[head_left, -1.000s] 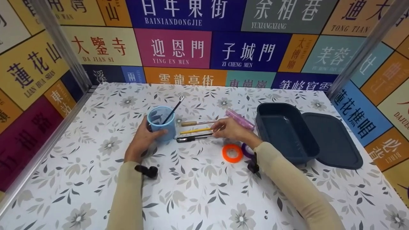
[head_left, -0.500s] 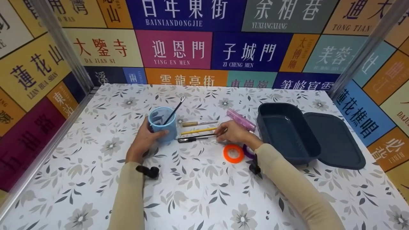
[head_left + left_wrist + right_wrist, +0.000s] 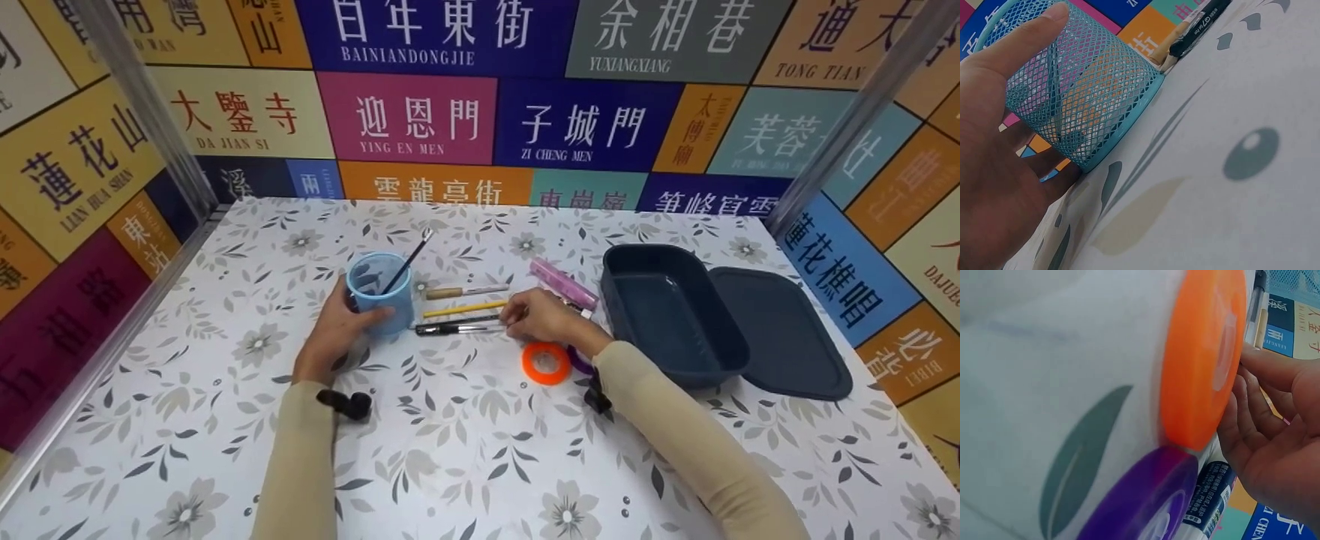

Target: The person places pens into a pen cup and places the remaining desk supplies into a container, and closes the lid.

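In the head view my left hand [image 3: 334, 322] holds a light blue mesh pen cup [image 3: 390, 311] upright, thumb across its near side. One dark pencil [image 3: 407, 261] leans inside the cup. My right hand [image 3: 544, 315] has its fingers bent at the right ends of a black-capped clear pen [image 3: 457, 328] and a black pencil [image 3: 472, 321] on the table. Whether the fingertips pinch either one is hidden. A yellow pencil [image 3: 463, 308] and a wooden-handled tool [image 3: 444, 293] with a thin pale shaft lie just beyond. In the left wrist view the mesh cup [image 3: 1095, 90] fills my hand's grasp.
An orange tape roll [image 3: 546, 363] and a purple tape roll [image 3: 580, 358] lie by my right wrist. A pink tube-like item [image 3: 564, 283] is behind that hand. Farther right stand a dark open box [image 3: 675, 330] and its flat lid [image 3: 787, 330]. Printed panels enclose the table.
My right hand shifts slightly right and stays low at the ends of the pen and black pencil. The pen's clear barrel shows more fully. The left hand and cup stay in place.
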Demonstrator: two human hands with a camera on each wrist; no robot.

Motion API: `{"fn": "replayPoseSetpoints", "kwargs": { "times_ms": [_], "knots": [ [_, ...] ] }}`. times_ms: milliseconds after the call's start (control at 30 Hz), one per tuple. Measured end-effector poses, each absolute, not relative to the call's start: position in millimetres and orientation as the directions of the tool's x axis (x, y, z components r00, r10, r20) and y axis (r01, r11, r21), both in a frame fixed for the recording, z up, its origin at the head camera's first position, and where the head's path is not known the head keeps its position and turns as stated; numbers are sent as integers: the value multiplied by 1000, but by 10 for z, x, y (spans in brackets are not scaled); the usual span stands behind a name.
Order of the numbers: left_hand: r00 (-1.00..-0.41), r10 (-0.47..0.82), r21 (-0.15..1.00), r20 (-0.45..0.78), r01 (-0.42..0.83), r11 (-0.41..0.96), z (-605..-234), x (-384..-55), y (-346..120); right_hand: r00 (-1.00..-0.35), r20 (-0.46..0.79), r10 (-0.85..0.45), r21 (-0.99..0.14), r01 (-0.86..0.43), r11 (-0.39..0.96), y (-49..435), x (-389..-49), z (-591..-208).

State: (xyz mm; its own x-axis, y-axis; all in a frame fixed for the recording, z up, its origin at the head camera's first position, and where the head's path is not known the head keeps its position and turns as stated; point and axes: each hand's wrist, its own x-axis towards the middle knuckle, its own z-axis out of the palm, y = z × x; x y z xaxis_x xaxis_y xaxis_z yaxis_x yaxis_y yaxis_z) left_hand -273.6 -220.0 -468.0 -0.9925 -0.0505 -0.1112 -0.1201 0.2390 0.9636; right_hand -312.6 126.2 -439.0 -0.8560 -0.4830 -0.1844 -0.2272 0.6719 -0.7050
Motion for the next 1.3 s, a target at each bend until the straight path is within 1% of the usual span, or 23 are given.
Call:
{"fn": "replayPoseSetpoints", "kwargs": {
  "times_ms": [100, 200, 400, 567, 667, 800, 900, 1033, 1133, 1300],
  "knots": [
    [-994, -46, 966, -100, -108, 236, -4686, -2737, -2198, -846, -150, -511, -709, -268, 652, 1279, -3118, -4364],
    [-996, -45, 968, -80, -89, 237, -4690, -2736, -2197, -843, -120, -525, -746, -272, 608, 1291, -3110, -4332],
    [-996, -48, 968, -70, -79, 238, -4698, -2736, -2192, -856, -109, -506, -841, -192, 506, 1274, -3111, -4261],
    [-996, -41, 971, -80, -87, 221, -4697, -2735, -2193, -880, -62, -471, -902, -153, 404, 1233, -3120, -4210],
    [-995, -47, 970, -85, -94, 223, -4691, -2732, -2195, -903, -30, -428, -949, -110, 297, 1188, -3109, -4181],
    [-994, -54, 966, -95, -106, 237, -4686, -2712, -2208, -938, 6, -347, -994, -44, 104, 1095, -3084, -4177],
    [-993, -56, 965, -102, -113, 236, -4693, -2699, -2217, -958, 17, -287, -1000, -9, -27, 1035, -3059, -4191],
    [-995, -52, 968, -90, -99, 232, -4694, -2708, -2210, -978, 8, -210, -989, 23, -144, 979, -3047, -4201],
    [-997, -44, 970, -70, -79, 230, -4691, -2720, -2198, -987, -13, -162, -980, 45, -195, 956, -3050, -4198],
    [-997, -46, 968, -66, -75, 238, -4689, -2733, -2191, -989, -57, -139, -973, 86, -215, 927, -3059, -4188]
  ]
}}
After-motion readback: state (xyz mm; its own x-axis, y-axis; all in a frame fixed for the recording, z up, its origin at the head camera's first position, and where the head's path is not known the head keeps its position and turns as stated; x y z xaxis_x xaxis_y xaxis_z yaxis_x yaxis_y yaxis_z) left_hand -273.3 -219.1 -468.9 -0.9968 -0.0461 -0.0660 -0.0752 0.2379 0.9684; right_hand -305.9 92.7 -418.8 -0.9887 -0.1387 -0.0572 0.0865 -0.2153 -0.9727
